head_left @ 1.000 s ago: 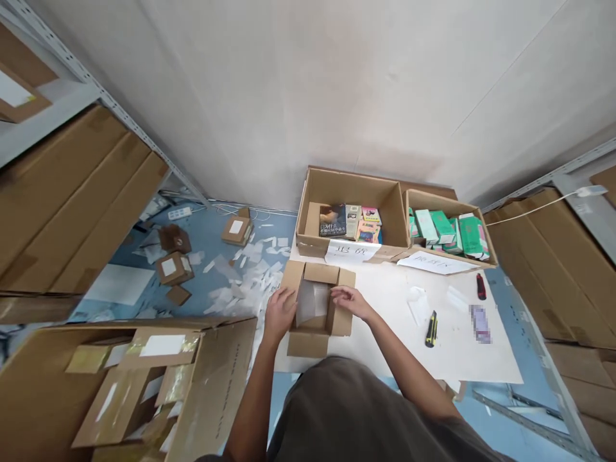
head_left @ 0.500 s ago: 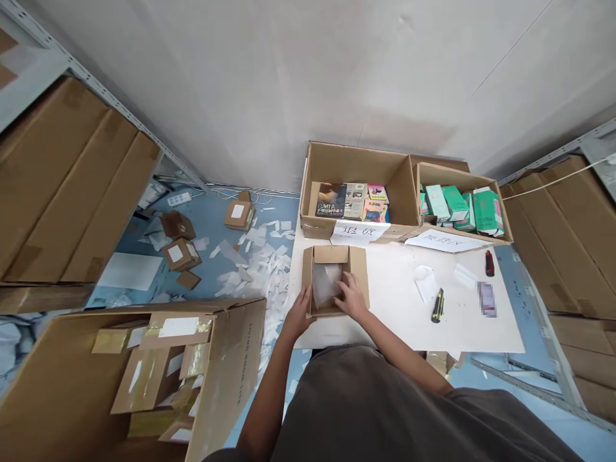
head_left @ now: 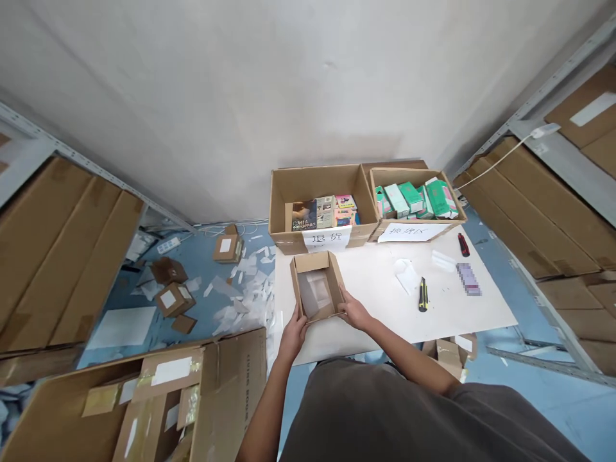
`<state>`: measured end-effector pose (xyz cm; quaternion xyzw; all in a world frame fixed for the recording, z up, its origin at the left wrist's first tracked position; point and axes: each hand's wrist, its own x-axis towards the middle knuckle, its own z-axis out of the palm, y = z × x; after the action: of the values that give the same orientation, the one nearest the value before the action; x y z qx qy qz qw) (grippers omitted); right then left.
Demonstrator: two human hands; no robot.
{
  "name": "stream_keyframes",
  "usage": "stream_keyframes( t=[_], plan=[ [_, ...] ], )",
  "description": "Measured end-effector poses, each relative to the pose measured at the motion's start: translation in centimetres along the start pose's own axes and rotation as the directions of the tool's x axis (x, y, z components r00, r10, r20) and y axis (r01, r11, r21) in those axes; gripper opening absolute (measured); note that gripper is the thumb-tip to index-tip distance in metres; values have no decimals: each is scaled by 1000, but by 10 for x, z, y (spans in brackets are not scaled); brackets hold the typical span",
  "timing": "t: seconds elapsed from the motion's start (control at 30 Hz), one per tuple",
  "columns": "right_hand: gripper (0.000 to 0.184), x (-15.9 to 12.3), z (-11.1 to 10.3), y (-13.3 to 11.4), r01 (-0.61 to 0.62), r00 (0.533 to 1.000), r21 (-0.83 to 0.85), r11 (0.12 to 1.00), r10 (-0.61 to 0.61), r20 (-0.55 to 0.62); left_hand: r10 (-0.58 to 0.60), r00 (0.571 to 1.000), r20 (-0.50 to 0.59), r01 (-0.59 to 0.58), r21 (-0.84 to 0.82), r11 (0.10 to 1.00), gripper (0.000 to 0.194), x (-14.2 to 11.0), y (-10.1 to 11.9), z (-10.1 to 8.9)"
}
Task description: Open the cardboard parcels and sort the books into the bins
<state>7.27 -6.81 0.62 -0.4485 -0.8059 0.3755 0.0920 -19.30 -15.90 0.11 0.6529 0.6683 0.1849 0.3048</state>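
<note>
A pale wall (head_left: 240,96) fills the view ahead of me, above a blue floor (head_left: 543,410) with white paper scraps (head_left: 250,282) scattered to the left of a white bench (head_left: 370,269). Shelving loaded with cartons stands on both sides. A very large open carton (head_left: 235,378), holding smaller parcels, sits off the bench's near left corner.

Along the bench's far edge stand two open boxes: the book box (head_left: 289,242) at the far left corner, then, touching or nearly so, the green-packet box (head_left: 404,174).

Near the bench's left edge is a small open carton (head_left: 333,282), a clear plastic sheet (head_left: 315,290) inside. The left hand (head_left: 292,332) grips its near left corner; the right hand (head_left: 355,311) grips its near right corner. I cannot tell whether its base touches the bench.

A yellow-and-black cutter (head_left: 423,295) lies towards the near edge; a red cutter (head_left: 462,245) lies by the right edge.

If the carton tipped towards the person, the loose-looking sheet might slide out. A wide sweep of the right forearm could knock the yellow-and-black cutter off the near edge.
</note>
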Motion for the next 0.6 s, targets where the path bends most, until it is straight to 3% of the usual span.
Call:
stream_keyframes(
  t=[0.17,0.3,0.4,0.5,0.6],
  plan=[
    [12,-60,-56,20,100,964,57,993,-82,-253,247,961,-125,-242,59,969,25,1,70,16],
    [8,-141,-102,64,85,879,23,996,-64,-472,424,894,-147,-411,108,905,20,13,148,61],
    [7,-221,-131,115,22,791,18,1000,-6,-611,537,839,-89,-529,102,843,17,25,218,120],
    [6,-322,-152,174,-120,689,47,992,118,-715,638,770,15,-639,34,769,18,33,297,200],
    [6,-436,-155,218,-317,520,152,936,305,-798,738,657,154,-736,-81,672,21,29,381,289]
  ],
)
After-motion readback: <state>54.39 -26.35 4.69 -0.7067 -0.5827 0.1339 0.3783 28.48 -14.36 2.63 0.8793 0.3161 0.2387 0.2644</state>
